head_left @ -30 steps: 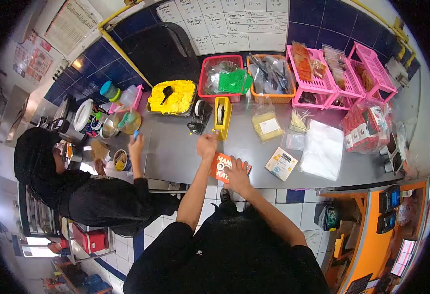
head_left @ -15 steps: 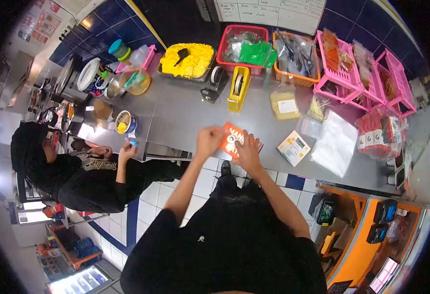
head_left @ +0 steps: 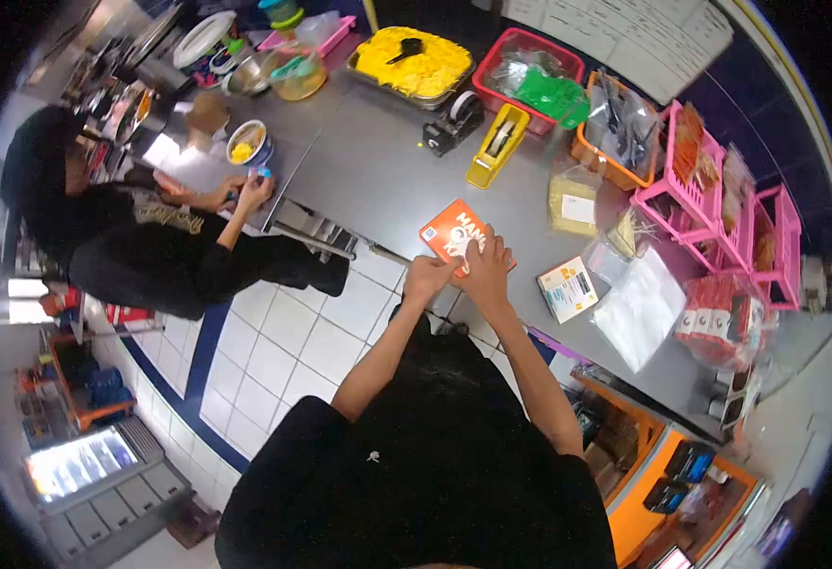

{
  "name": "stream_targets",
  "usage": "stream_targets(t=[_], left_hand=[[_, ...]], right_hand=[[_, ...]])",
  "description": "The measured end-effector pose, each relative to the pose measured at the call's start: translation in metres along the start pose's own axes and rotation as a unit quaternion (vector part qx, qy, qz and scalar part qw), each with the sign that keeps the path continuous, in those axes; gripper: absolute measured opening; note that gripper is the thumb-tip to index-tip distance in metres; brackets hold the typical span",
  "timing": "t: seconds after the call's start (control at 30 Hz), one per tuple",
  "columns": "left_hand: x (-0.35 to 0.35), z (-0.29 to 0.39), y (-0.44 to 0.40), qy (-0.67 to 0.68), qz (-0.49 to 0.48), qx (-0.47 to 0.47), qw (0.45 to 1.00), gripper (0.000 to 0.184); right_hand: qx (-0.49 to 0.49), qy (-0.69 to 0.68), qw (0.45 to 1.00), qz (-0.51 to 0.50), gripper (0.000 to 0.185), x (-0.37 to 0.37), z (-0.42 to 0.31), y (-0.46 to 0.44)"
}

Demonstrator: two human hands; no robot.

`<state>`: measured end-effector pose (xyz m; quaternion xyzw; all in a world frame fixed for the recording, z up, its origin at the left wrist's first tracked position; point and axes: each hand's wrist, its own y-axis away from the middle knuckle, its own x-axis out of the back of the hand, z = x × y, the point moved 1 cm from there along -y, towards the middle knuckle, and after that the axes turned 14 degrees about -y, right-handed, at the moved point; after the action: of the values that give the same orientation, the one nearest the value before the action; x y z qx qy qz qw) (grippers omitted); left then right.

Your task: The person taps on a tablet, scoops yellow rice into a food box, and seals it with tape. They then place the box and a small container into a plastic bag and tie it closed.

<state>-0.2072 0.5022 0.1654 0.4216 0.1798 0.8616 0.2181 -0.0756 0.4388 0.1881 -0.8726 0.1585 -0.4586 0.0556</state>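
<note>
An orange box (head_left: 456, 226) with white lettering lies on the steel counter at its front edge, right in front of me. My right hand (head_left: 484, 266) grips its right part, fingers bent over the printed top. At the near left edge of the same box is my left hand (head_left: 428, 279), closed with the fingertips against the carton; part of its grip is hidden. A yellow tape dispenser (head_left: 498, 147) stands beyond the box, and a white-and-orange printed carton (head_left: 568, 290) lies to its right.
A tray of yellow food (head_left: 414, 66), a black tape dispenser (head_left: 453, 123), a red basket (head_left: 568, 74) and pink racks (head_left: 696, 180) line the back. Plastic sheets (head_left: 639, 308) lie right. A co-worker (head_left: 141, 228) in black works at left beside a tub (head_left: 249, 142).
My left hand has moved from the box's upper left side down to its near edge. My view has turned. The co-worker's hands have come together near the tub.
</note>
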Motion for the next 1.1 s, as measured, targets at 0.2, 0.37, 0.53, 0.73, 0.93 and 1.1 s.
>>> stream_targets(t=[0.2,0.37,0.53,0.73,0.93,1.1], left_hand=[[-0.025,-0.028,-0.022,0.103,-0.036,-0.075,0.991,0.052],[-0.006,-0.029,-0.008,0.292,-0.139,-0.186,0.928,0.027],[0.014,-0.019,-0.009,0.176,-0.106,-0.219,0.954,0.02],[-0.01,-0.047,-0.04,0.023,-0.013,-0.351,0.936,0.02],[0.007,-0.023,-0.036,-0.069,0.007,-0.424,0.903,0.022],[0.01,-0.006,-0.044,-0.114,-0.085,-0.344,0.928,0.034]], right_hand=[[-0.027,-0.014,1.0,0.008,0.068,0.004,0.0,-0.003],[-0.019,0.005,1.0,0.006,0.074,0.006,0.0,-0.003],[-0.034,-0.003,0.999,-0.026,0.073,0.018,-0.002,-0.005],[-0.045,-0.008,0.995,-0.087,0.087,0.025,0.0,-0.002],[-0.074,0.004,0.996,-0.055,0.075,0.029,-0.003,0.005],[-0.077,0.007,0.994,-0.073,0.078,0.032,0.003,0.011]])
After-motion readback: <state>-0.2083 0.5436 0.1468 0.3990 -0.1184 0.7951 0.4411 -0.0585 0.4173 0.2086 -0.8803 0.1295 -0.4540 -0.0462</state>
